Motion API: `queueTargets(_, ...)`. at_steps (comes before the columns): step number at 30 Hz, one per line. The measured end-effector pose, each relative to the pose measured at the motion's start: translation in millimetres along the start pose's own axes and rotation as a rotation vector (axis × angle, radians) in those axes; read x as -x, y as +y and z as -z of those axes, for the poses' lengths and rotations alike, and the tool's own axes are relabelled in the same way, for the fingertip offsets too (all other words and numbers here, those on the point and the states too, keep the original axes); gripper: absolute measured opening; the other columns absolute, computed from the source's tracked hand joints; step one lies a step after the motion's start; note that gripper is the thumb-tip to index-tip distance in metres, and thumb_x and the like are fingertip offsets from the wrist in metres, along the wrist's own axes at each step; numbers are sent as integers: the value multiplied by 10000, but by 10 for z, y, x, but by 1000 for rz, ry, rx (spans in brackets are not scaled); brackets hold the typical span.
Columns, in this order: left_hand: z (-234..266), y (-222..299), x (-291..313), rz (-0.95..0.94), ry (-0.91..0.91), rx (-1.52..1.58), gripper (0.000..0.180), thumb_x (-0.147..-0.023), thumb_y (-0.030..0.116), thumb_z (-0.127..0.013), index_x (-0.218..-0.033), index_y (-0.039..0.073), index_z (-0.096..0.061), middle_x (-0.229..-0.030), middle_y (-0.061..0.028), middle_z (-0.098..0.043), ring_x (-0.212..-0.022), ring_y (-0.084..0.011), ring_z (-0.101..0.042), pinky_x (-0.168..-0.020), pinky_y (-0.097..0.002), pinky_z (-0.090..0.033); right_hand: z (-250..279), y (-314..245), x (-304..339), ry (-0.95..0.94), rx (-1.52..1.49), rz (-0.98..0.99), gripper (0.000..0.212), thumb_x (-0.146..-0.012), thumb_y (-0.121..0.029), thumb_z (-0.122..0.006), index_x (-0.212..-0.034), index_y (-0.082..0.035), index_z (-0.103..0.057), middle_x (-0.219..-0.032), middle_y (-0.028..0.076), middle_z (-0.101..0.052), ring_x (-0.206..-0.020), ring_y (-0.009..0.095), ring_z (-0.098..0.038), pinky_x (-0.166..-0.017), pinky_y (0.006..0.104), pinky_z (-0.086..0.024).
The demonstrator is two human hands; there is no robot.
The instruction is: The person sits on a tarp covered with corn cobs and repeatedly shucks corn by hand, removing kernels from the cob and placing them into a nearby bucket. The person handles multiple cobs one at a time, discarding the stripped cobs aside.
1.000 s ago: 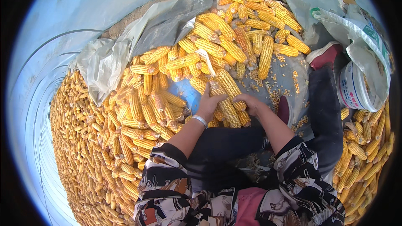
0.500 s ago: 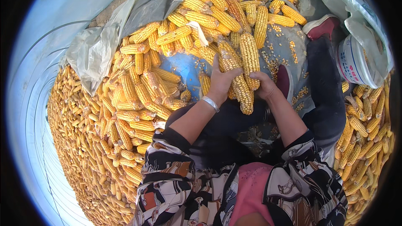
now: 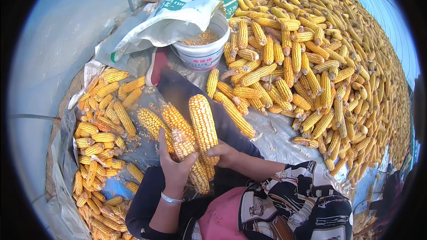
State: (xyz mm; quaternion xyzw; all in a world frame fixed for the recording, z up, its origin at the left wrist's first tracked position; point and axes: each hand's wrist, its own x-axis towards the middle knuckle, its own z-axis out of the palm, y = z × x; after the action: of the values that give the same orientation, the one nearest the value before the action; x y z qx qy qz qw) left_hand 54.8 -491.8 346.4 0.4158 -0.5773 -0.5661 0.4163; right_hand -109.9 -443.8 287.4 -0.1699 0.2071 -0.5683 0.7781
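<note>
Several yellow corn cobs are bunched between my hands above my lap. My left hand (image 3: 177, 169), with a silver bracelet at its wrist, is closed around a cluster; a corn cob (image 3: 183, 144) lies against its thumb, and another cob (image 3: 152, 122) sticks out beyond its fingers. My right hand (image 3: 226, 153) grips a large upright corn cob (image 3: 203, 122) with its thumb over the lower end. Its other fingers are partly hidden behind the cobs. Past my hands stands a white bucket (image 3: 202, 58) with loose kernels (image 3: 202, 38) inside.
A white and green sack (image 3: 187, 18) drapes over the bucket's left rim. A huge heap of cobs (image 3: 311, 62) fills the right side. A smaller pile (image 3: 102, 138) lies left on plastic sheeting (image 3: 69, 178). My outstretched leg (image 3: 187, 91) ends in a red shoe (image 3: 157, 66).
The view has swung to the right, bringing the bucket and large heap toward the middle. Both hands still hold cobs, and the bunch now points up and fans out more to the left.
</note>
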Motion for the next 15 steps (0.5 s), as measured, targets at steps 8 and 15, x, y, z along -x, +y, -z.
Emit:
queueTargets(8, -2360, 1336, -1237, -765, -375, -84, 772, -778, 265, -787, -1362, -78, -418, -1385, -306, -441, -1296, -425, -437, -1082, -425, -352, 220, -2661, 874, 346, -22, 1167, 765, -853, -598, -624, -1358, -52, -447, -1307, 135, -546, -1229, 337, -498, -1078, 521, -383)
queueTargets(15, -932, -48, -616, -573, -340, -711, 488, -743, 162, -782, -1171, -21, -636, -1292, -232, -563, -1196, -383, -549, -1019, -415, -432, 1360, -1578, 1027, 854, -134, 547, 653, -987, -448, -470, -1480, -69, -271, -1467, 206, -371, -1312, 328, -431, -1037, 479, -393)
